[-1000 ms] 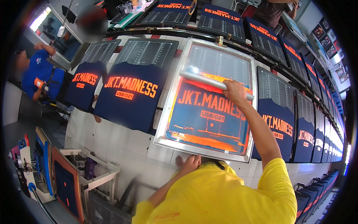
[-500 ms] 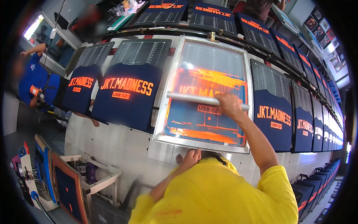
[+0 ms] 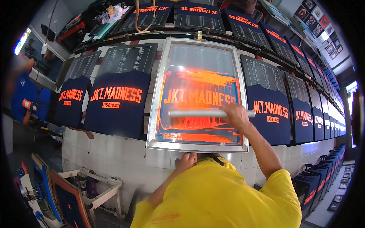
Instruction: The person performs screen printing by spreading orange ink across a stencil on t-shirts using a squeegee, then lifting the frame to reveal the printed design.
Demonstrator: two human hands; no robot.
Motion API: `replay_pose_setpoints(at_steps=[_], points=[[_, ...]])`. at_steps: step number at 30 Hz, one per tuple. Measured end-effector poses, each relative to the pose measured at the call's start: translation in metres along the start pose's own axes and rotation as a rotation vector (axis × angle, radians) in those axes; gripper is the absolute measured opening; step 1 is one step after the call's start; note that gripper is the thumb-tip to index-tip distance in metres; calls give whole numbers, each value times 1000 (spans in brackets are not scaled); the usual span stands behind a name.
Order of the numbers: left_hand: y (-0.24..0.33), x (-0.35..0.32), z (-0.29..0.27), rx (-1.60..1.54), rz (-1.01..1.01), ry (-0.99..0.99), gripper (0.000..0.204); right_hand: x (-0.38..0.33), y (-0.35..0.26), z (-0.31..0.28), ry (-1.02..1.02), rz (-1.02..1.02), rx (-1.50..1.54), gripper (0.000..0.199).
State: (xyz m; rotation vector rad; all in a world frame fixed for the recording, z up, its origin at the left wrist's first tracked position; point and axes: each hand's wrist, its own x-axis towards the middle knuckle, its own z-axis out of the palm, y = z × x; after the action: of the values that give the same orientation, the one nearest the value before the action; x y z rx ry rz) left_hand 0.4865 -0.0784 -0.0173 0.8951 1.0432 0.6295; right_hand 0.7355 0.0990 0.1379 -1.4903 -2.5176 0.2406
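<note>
My right hand [image 3: 236, 115] is shut on a long silver squeegee [image 3: 197, 113] that lies across the lower half of a metal-framed printing screen [image 3: 155, 102]. Orange ink [image 3: 197, 79] is smeared over the mesh above and below the blade. The screen lies over a dark blue shirt with orange lettering. My left hand [image 3: 186, 161] presses on the near edge of the frame, fingers on the white tiled table edge. My yellow shirt fills the lower middle of the view.
Dark blue shirts with orange print [image 3: 118, 102] [image 3: 270, 114] lie on boards in a long row both sides and in a second row behind. A person in blue [image 3: 24, 100] stands far left. Framed screens and a rack [image 3: 87, 186] stand lower left; dark stacks [image 3: 323, 178] lower right.
My right hand has drawn the squeegee from the top of the screen down toward me, leaving orange ink spread over the mesh. My left hand stayed on the frame's near edge.
</note>
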Motion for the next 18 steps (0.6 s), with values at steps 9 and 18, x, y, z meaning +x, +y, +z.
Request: replay_pose_setpoints(at_steps=[9, 18], points=[[10, -7, 1, 64, -10, 26, 52, 112, 73, 8, 37, 137, -67, 23], [-10, -7, -1, 191, 30, 72, 54, 128, 83, 13, -8, 61, -94, 19]])
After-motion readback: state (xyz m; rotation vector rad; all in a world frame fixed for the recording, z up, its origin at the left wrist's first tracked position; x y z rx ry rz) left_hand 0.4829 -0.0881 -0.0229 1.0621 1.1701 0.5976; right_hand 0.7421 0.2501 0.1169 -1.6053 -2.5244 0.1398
